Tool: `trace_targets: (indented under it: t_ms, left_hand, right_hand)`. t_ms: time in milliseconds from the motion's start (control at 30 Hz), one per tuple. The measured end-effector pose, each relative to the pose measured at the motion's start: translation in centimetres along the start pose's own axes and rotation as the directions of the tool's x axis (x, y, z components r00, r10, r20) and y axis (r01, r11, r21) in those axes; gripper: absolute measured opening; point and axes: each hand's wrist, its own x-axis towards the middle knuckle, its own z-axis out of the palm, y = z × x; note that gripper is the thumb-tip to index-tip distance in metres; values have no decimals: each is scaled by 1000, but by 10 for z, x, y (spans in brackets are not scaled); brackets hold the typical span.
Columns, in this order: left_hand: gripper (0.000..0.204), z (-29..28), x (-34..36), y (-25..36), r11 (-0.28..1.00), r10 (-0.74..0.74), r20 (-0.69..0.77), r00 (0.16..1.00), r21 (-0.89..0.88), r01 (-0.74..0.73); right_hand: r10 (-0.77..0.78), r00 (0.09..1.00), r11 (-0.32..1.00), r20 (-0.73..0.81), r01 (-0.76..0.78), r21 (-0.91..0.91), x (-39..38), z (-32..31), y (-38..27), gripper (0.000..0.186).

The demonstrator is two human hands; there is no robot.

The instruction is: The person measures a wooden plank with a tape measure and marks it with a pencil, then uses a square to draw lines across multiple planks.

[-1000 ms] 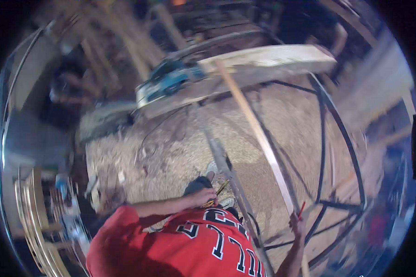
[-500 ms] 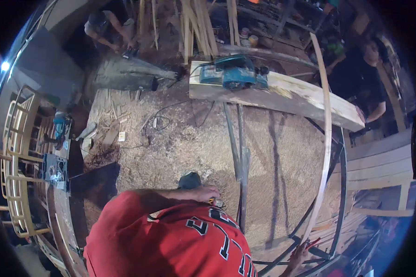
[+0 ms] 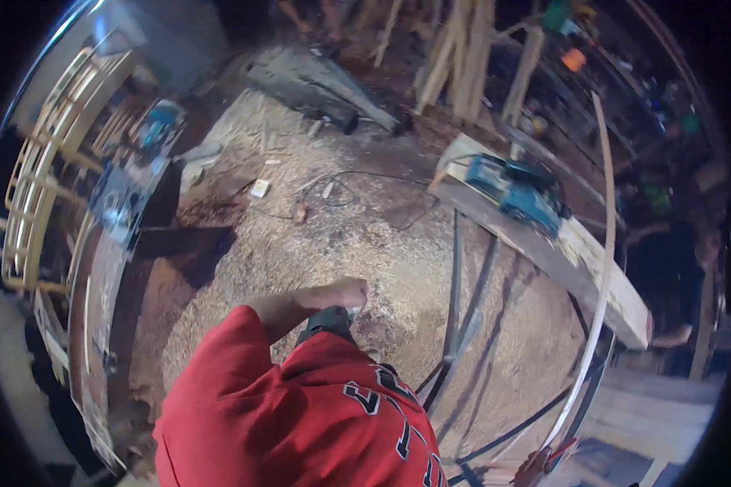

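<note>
My left hand is in front of my red-shirted body, above the shaving-covered floor. Its fingers are curled closed, with something small and pale just below them that I cannot make out. At the lower right, my right hand is closed around the lower end of a long, thin wooden strip, which rises past the plank toward the upper right. A slim red thing sticks out beside that hand; blur hides its kind. Below my left hand shows a dark shoe.
A teal electric planer rests on a thick plank on a dark metal stand. Its black cord trails over the shavings. Curved wooden frames lean at the left beside a bench. At the right edge is a person's hand by the plank.
My view has swung round, so the plank and planer sit lower and farther right. My left hand appears higher and slightly left. My right hand stays at the strip's lower end.
</note>
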Motion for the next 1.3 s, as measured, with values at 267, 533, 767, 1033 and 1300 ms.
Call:
trace_targets:
  t_ms: [267, 533, 767, 1033, 1300]
  left_hand:
    - [48, 78, -156, -205, 702, -705, -318, 634, -440, 560]
    - [44, 349, -375, -249, 597, -794, -207, 572, -450, 664]
    - [43, 383, -382, -109, 497, -826, -192, 530, -692, 523]
    - [45, 293, -402, -49, 449, -856, -142, 497, -681, 579]
    - [46, 319, -432, -85, 477, -857, -239, 457, -702, 529]
  right_hand:
    - [27, 996, 999, 90, -24, -40, 96, 59, -143, 45]
    - [-43, 958, 998, 282, 56, -39, 127, 116, -189, 45]
    - [-145, 925, 975, 352, 194, -108, 120, 141, -239, 47]
    - [-199, 886, 959, 419, 264, -104, 96, 162, -270, 50]
    - [-217, 848, 941, 483, 313, -127, 42, 192, -312, 54]
